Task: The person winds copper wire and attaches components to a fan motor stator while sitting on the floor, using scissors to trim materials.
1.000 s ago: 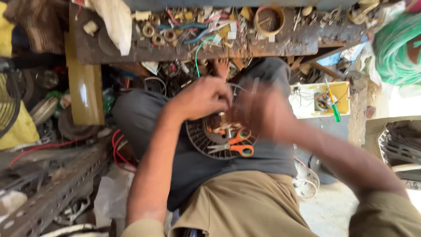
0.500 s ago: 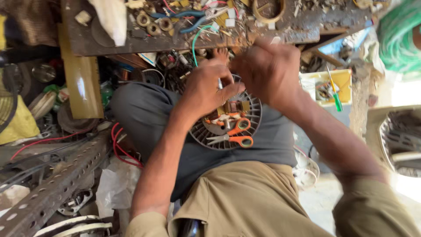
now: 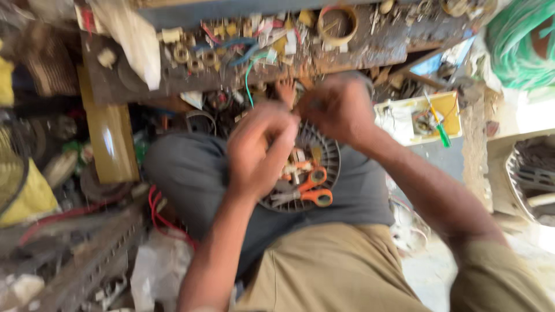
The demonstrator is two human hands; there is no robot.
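A round ribbed motor housing (image 3: pixel 315 167) is rested on the lap, kept there so both hands can work over it. The left hand (image 3: pixel 257 153) is laid on its left rim, fingers curled, steadying it. The right hand (image 3: pixel 338 107) is held at the top rim, fingers drawn together as if pinching a wire end; motion blur makes this uncertain. Orange-handled scissors (image 3: pixel 309 190) are parked inside the housing, within reach. Behind, a cluttered wooden bench (image 3: pixel 381 49) with a green wire (image 3: pixel 248 75) hanging is seen; a yellow tray (image 3: pixel 448 104) with a green screwdriver (image 3: pixel 439 130) sits right. A red wire (image 3: pixel 156 211) is trailed beside the knee.
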